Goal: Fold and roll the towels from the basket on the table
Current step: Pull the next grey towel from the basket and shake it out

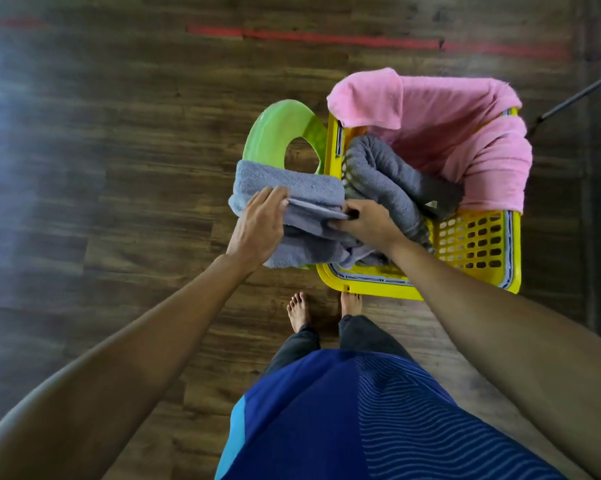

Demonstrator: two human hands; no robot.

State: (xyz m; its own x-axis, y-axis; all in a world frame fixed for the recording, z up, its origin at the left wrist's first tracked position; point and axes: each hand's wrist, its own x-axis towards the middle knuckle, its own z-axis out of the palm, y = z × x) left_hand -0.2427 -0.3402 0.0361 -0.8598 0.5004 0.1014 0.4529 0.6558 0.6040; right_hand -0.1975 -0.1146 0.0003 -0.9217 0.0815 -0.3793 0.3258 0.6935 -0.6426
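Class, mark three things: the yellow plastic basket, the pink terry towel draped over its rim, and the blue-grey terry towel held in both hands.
yellow plastic basket (472, 237): head view, perforated near wall.
pink terry towel (448, 126): head view, stretch inside basket.
blue-grey terry towel (292, 183): head view, top folded layer.

steep downward head view (wide-angle)
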